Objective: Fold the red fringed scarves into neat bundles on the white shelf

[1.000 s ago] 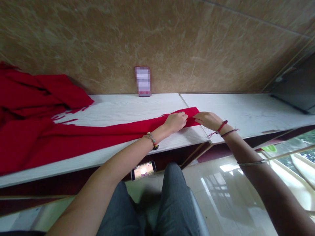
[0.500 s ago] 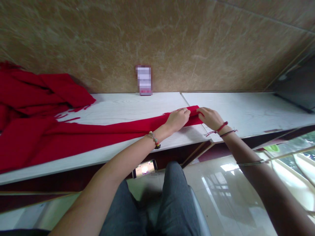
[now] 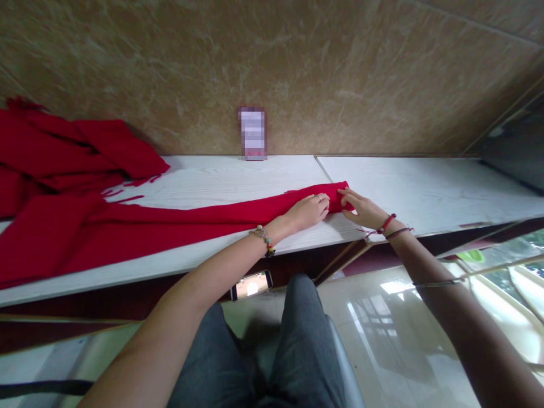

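Note:
A long red scarf point(image 3: 178, 222) with fringe lies stretched along the white wooden counter, narrowed and folded toward its right end. My left hand point(image 3: 309, 211), wearing a ring and a beaded bracelet, rests on top of the scarf near that end, its fingers laid over the cloth. Just to the right, my right hand point(image 3: 364, 209) has thumb and fingers apart, with the fingertips touching the scarf's end. The cloth under my left palm is hidden.
More bunched red fabric point(image 3: 80, 150) with fringe lies at the far left against the marbled wall. A phone with a blurred screen point(image 3: 254, 134) leans on the wall. Another phone point(image 3: 251, 285) is below the counter edge, above my knees. A dark object point(image 3: 516, 147) stands at the right end.
My right fingers have loosened from the scarf's end and spread apart. My left hand has flattened on the cloth, and the end now lies smoother. The view has shifted slightly.

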